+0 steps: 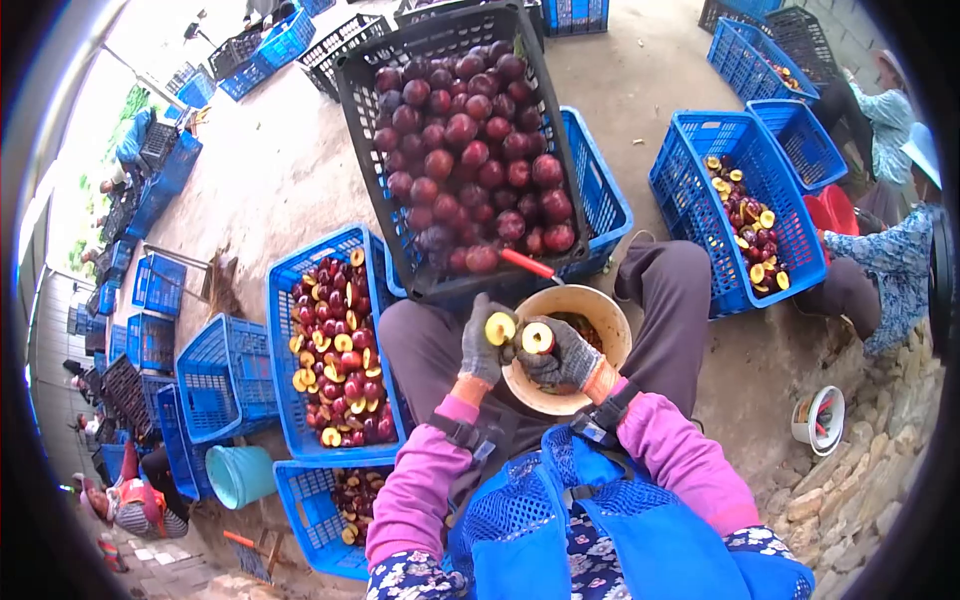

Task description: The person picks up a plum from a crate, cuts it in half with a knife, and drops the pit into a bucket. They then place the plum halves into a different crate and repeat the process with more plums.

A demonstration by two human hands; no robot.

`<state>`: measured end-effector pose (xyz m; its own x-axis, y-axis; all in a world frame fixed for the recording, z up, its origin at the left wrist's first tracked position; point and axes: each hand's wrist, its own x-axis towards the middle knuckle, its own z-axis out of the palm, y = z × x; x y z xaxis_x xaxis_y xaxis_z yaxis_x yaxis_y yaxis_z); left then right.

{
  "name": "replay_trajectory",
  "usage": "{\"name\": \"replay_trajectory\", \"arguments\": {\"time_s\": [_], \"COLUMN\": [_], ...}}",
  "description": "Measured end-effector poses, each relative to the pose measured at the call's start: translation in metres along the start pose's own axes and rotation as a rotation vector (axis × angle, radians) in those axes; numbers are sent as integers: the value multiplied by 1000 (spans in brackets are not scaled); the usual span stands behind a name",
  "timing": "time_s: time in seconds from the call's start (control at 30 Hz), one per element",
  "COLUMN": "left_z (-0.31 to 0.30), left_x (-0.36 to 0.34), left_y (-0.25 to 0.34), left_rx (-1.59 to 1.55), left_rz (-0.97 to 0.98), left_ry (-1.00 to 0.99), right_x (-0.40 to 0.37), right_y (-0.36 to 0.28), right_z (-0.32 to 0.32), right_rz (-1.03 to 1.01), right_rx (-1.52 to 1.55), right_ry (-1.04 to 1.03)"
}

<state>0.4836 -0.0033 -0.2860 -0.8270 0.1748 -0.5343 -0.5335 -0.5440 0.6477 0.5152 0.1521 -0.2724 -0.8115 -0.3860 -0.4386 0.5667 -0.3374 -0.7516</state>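
Note:
In the head view, my left hand [480,352], in a grey glove, is closed around a plum half [500,329] with its yellow cut face up. Close beside it, my gloved right hand [566,360] grips another plum half [537,339]; a pale hollow or pit shows at its centre. Both hands are over the near-left rim of a cream bucket [615,315], which has dark scraps inside. A red-handled tool [527,263] rests between the bucket and a black crate [356,130] of whole dark red plums. Its far end is partly hidden.
At left stands a blue crate [283,395] of halved plums; another blue crate [668,165] with halves is at right. Nearby are a teal bucket [240,476], a small white bucket [803,425] and stacked blue crates [205,375]. A person in blue sleeves [880,270] sits at right.

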Motion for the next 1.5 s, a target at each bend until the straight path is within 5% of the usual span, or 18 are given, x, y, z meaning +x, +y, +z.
{"name": "replay_trajectory", "arguments": {"time_s": [0.1,0.17,0.33,0.4,0.47,0.67,0.8,0.87,0.9,0.93,1.0,1.07,1.13,1.2,1.27,1.33,1.4,1.5], "left_z": [3,3,-1,-15,-30,-82,-66,-62,-63,-64,-64,-58,-62,-65,-81,-102,-126,-169], "left_x": [-16,-25,-43,-51,-65,-85,-101,-100,-98,-96,-94,-99,-103,-112,-128,-150,-179,-217], "left_y": [5,11,7,6,13,64,78,73,68,66,60,57,55,55,54,50,46,34], "left_rx": [-145,-221,-239,-120,-127,-328,-356,-338,-318,-300,-311,-267,-237,-269,-259,-317,-310,-323], "left_rz": [-57,-93,-27,89,85,258,239,222,205,172,157,194,225,230,210,227,291,348], "left_ry": [-89,-156,-41,-10,24,61,62,70,49,31,-23,5,-28,10,132,229,351,595], "right_x": [1,18,7,-4,4,3,5,5,2,-2,-11,-2,7,7,26,61,55,90], "right_y": [-11,-9,-6,-16,-4,2,-3,8,7,16,-10,-5,4,11,30,68,28,16], "right_z": [3,-16,-17,-5,-22,-15,3,6,5,1,14,6,3,-2,-23,-27,15,83], "right_rz": [12,372,353,345,503,474,570,244,285,-86,-210,-585,241,-44,-762,120,426,325], "right_rx": [143,688,612,476,670,473,699,-25,93,-95,-487,-893,505,-16,-1269,80,256,115], "right_ry": [66,-402,-423,-87,-457,-318,-696,-194,-142,-279,-449,-427,-589,-461,-436,-342,-132,-398]}}
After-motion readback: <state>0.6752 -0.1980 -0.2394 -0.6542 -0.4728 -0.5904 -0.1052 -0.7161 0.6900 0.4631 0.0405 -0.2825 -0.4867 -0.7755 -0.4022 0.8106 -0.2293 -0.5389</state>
